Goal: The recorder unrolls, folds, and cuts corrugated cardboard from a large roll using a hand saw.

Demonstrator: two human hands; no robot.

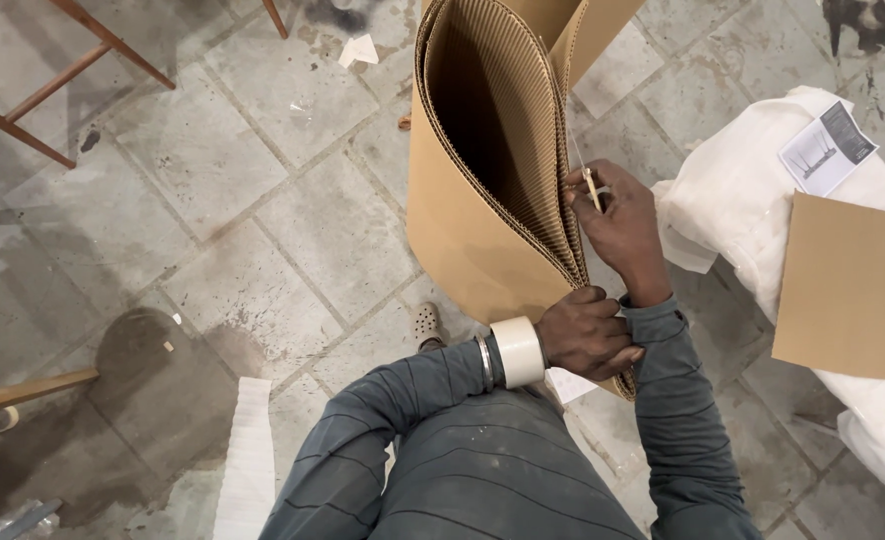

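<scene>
A big sheet of brown corrugated cardboard (473, 190) is folded over into a loop, its layered edges gathered at the right. My left hand (585, 335) grips those gathered edges low down; a roll of pale tape (519, 351) sits around that wrist beside a metal bangle. My right hand (618, 222) is higher on the same edge, fingers closed on a thin light-coloured tool (593, 188), with a fine thread or strip rising from it along the cardboard.
A white wrapped bundle (753, 210) lies at the right with a flat cardboard piece (853, 290) and a printed sheet (828, 148) on it. Red-brown wooden legs (53, 80) stand at upper left. A white corrugated strip (248, 460) lies on the stained tile floor.
</scene>
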